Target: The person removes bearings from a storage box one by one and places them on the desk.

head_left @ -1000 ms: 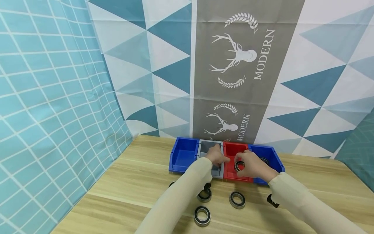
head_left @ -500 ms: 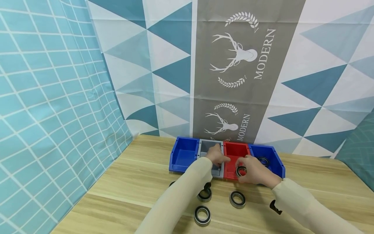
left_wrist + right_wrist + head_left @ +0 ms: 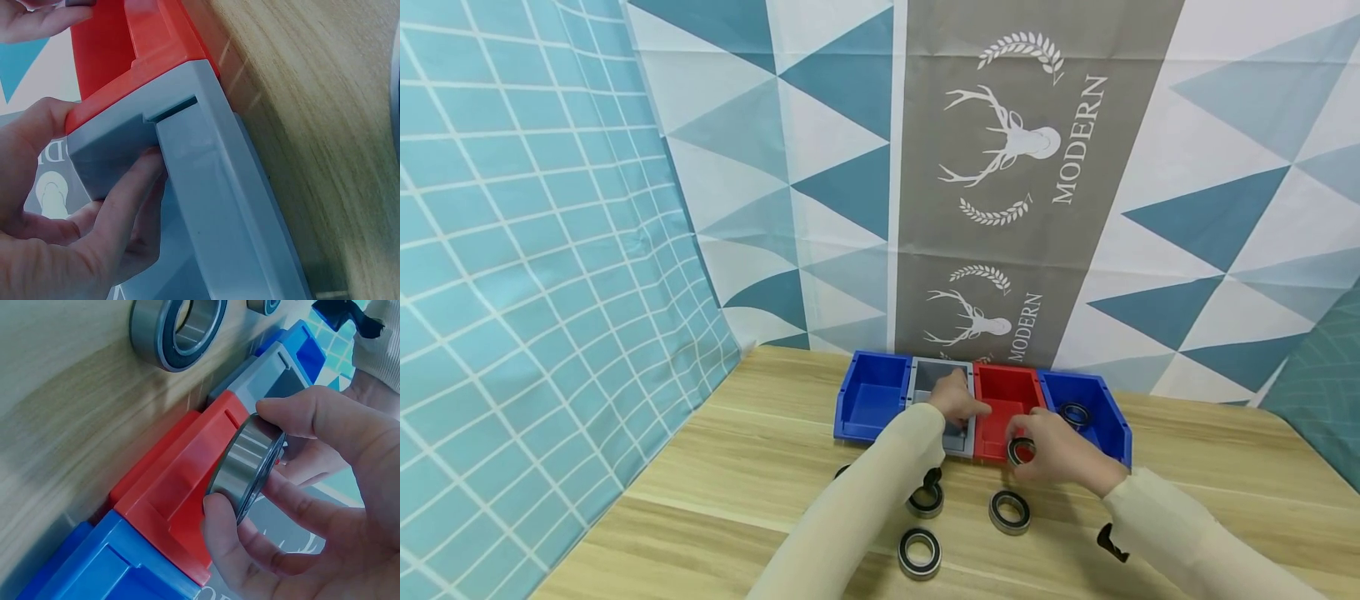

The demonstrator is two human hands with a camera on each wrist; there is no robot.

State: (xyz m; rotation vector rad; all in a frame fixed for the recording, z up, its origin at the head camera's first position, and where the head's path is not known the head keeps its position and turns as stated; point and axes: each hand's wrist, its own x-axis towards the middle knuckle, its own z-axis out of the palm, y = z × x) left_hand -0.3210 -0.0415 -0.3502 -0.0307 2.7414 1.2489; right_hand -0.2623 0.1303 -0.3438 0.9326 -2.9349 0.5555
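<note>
My left hand (image 3: 953, 398) reaches into the grey bin (image 3: 206, 187), its fingers inside and its thumb at the red bin's side, pinching the wall where the two bins meet. Between thumb and fingertips my right hand (image 3: 1060, 446) grips a ball bearing (image 3: 244, 465) by its rim, tilted on edge. That bearing is held over the front of the red bin (image 3: 165, 494), apart from it as far as I can see. Another bearing (image 3: 1077, 426) lies in the right blue bin (image 3: 1108, 429), next to the red one.
A second blue bin (image 3: 871, 406) ends the row at left. On the wooden table (image 3: 737, 467) before the bins lie a bearing (image 3: 995, 512) at right, one (image 3: 904, 557) nearer me and one (image 3: 928, 512) partly behind my left sleeve (image 3: 850, 517).
My right hand has drawn the bearing back toward me and slightly right, from inside the red bin to its front edge. My left hand stays in place.
</note>
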